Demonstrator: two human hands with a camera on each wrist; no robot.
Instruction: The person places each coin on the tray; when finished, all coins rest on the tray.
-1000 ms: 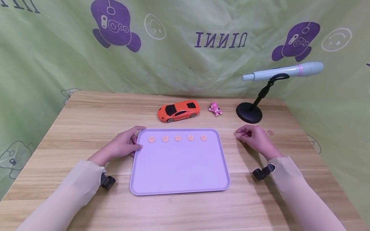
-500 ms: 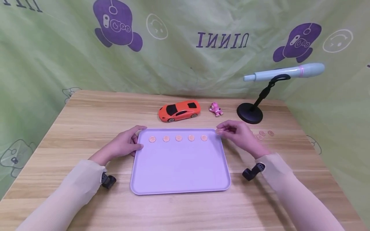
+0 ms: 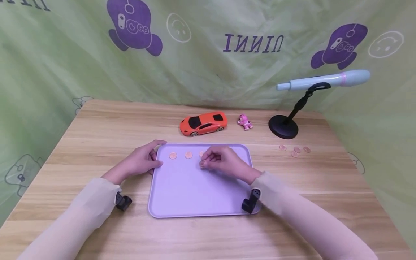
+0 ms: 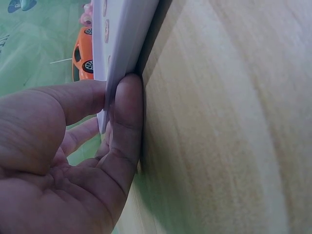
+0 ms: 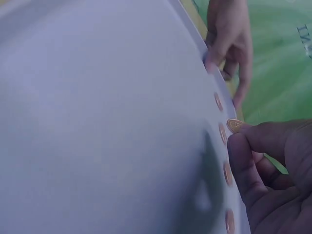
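A light purple tray (image 3: pixel 195 195) lies on the wooden table. My left hand (image 3: pixel 141 161) holds its upper left corner, thumb over the rim and fingers underneath, as the left wrist view shows. Between thumb and index finger of my right hand (image 3: pixel 225 162) a copper coin (image 5: pixel 235 125) is pinched above the tray. Along the tray's far side runs a row of copper coins; the leftmost coin (image 3: pixel 173 155) and the second coin (image 3: pixel 188 155) show fully. A third is partly covered by my right hand, which hides the rest in the head view.
Several loose coins (image 3: pixel 294 154) lie on the table right of the tray. Behind it stand an orange toy car (image 3: pixel 204 124) and a small pink figure (image 3: pixel 245 122). A light blue microphone (image 3: pixel 321 81) rests on a black stand (image 3: pixel 284 126) at the back right.
My right hand has moved left from the table beside the loose coins, past the tray's right rim, to over the tray with a coin. The left hand stays at the tray's corner.
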